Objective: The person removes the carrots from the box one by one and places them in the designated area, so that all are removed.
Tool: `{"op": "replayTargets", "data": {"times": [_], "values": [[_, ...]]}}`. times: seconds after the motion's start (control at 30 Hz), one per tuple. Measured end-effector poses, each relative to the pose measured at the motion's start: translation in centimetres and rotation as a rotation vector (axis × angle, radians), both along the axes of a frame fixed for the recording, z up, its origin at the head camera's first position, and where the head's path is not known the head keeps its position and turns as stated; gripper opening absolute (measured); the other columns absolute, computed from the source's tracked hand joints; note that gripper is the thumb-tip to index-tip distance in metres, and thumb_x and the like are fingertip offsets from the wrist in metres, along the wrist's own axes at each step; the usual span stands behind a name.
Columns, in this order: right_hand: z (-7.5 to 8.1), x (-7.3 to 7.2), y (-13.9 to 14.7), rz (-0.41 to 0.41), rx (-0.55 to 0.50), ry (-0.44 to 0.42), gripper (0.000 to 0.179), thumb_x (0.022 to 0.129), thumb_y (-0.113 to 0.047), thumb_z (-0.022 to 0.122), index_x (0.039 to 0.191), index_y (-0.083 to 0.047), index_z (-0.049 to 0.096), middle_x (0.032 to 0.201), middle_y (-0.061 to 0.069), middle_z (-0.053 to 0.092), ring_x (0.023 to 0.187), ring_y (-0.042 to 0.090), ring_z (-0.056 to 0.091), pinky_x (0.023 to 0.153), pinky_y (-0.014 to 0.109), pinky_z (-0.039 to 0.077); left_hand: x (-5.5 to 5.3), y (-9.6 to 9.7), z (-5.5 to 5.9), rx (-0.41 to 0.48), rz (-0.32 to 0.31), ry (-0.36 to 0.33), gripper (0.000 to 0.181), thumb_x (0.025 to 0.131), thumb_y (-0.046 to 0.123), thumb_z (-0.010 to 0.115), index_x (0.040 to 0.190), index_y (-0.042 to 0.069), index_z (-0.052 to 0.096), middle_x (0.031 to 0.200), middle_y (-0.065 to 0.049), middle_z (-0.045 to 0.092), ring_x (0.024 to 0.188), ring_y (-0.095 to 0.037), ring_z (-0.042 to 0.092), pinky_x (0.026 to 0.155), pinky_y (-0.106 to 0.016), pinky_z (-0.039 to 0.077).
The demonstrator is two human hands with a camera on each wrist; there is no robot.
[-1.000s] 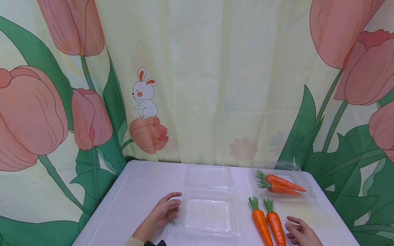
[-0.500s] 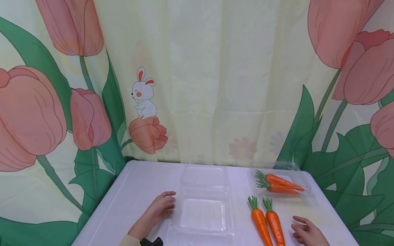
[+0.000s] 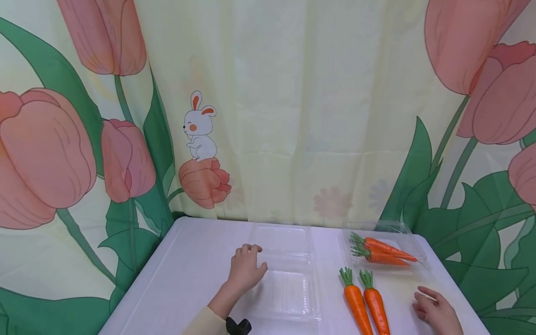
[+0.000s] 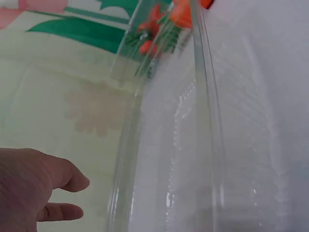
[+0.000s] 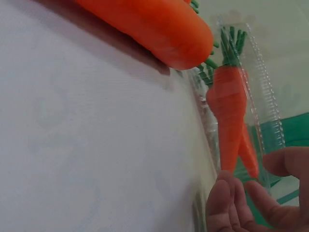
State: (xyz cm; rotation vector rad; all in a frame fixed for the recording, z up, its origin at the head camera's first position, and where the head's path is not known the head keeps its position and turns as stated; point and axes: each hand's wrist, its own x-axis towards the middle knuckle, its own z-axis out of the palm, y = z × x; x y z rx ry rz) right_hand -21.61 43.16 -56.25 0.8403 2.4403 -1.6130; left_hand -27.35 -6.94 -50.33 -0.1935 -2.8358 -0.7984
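Observation:
A hinged clear plastic box (image 3: 293, 298) lies open on the white table, its lid part toward the back. My left hand (image 3: 246, 270) hovers over the box's left side, near the hinge, with nothing in its fingers. In the left wrist view, its thumb and a finger (image 4: 67, 212) stand apart from the box wall (image 4: 210, 125). To the right of the box lie two orange carrots, a left one (image 3: 356, 304) and a right one (image 3: 377, 309), green tops pointing away. My right hand (image 3: 437, 311) is right of them, fingers loosely bent and holding nothing.
Another clear plastic box (image 3: 420, 246) stands at the back right with carrots (image 3: 389, 251) inside and its lid raised. Behind the white table (image 3: 188, 260) hangs a curtain (image 3: 272, 116) printed with tulips and a rabbit.
My left hand has moved from beside the open box to over its left side, turning knuckles up. My right hand has drifted right, away from the two carrots.

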Motion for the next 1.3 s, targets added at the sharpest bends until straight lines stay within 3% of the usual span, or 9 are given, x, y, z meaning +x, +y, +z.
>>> {"op": "replayTargets", "data": {"times": [0.17,0.3,0.53,0.7,0.8,0.93,1.17,1.3], "values": [[0.6,-0.5,-0.4,-0.186,-0.116,0.043,0.095,0.105,-0.051,0.048,0.16,0.007,-0.005,0.152,0.041,0.032,0.069,0.006,0.065,0.064,0.027,0.06,-0.4,2.3,0.8,-0.1,-0.071,-0.013,0.035,0.09,0.026,0.072,0.118,0.006,0.067,0.114,-0.017,0.062,0.108,-0.037,0.057,0.093,-0.058,0.048],[1.4,-0.5,-0.5,-0.263,-0.187,0.083,0.103,0.102,-0.058,0.048,0.161,0.005,-0.007,0.157,0.042,0.023,0.061,-0.001,0.058,0.063,0.027,0.06,-0.7,3.9,1.2,-0.171,-0.098,-0.024,0.037,0.092,0.031,0.071,0.119,0.006,0.068,0.112,-0.015,0.064,0.106,-0.034,0.059,0.094,-0.055,0.049],[2.5,-1.7,-0.4,-0.274,-0.183,0.139,0.099,0.101,-0.059,0.049,0.164,-0.001,-0.001,0.163,0.038,0.017,0.061,-0.006,0.057,0.063,0.022,0.058,-0.5,7.5,1.7,-0.276,-0.138,-0.012,0.039,0.093,0.037,0.071,0.121,0.01,0.068,0.112,-0.011,0.063,0.104,-0.029,0.058,0.094,-0.049,0.05],[2.9,-2.6,-0.7,-0.309,-0.19,0.168,0.09,0.104,-0.053,0.046,0.165,-0.006,0.001,0.164,0.034,0.02,0.064,-0.005,0.06,0.065,0.02,0.058,-0.4,9.7,1.4,-0.329,-0.185,0.002,0.041,0.093,0.039,0.07,0.122,0.01,0.067,0.115,-0.011,0.062,0.105,-0.028,0.057,0.087,-0.045,0.053],[2.8,-3.1,-1.1,-0.352,-0.216,0.204,0.087,0.104,-0.048,0.05,0.166,-0.009,0.003,0.162,0.034,0.025,0.063,-0.005,0.061,0.066,0.02,0.058,-0.3,10.5,0.9,-0.355,-0.215,0.001,0.042,0.094,0.04,0.07,0.125,0.012,0.066,0.121,-0.011,0.061,0.11,-0.028,0.057,0.085,-0.044,0.055],[2.6,-3.7,-1.6,-0.409,-0.235,0.254,0.086,0.103,-0.042,0.054,0.167,-0.016,0.003,0.15,0.029,0.039,0.063,-0.005,0.062,0.066,0.019,0.058,-0.4,11.0,0.4,-0.414,-0.25,0.023,0.044,0.095,0.041,0.068,0.13,0.016,0.064,0.13,-0.009,0.059,0.121,-0.028,0.056,0.091,-0.044,0.054],[2.8,-4.2,-1.8,-0.42,-0.225,0.268,0.075,0.104,-0.04,0.055,0.165,-0.012,0.02,0.122,0.008,0.052,0.064,-0.008,0.063,0.068,0.016,0.057,-0.5,11.2,-0.7,-0.481,-0.294,0.041,0.052,0.095,0.054,0.064,0.137,0.023,0.062,0.139,-0.003,0.059,0.131,-0.027,0.053,0.106,-0.05,0.047],[3.1,-4.6,-2.1,-0.421,-0.255,0.28,0.072,0.105,-0.031,0.055,0.164,-0.011,0.02,0.1,-0.007,0.056,0.064,-0.007,0.064,0.069,0.016,0.058,-0.4,11.2,-1.2,-0.465,-0.301,0.033,0.059,0.093,0.062,0.062,0.139,0.027,0.061,0.141,0.0,0.058,0.134,-0.028,0.05,0.109,-0.056,0.043]]}}
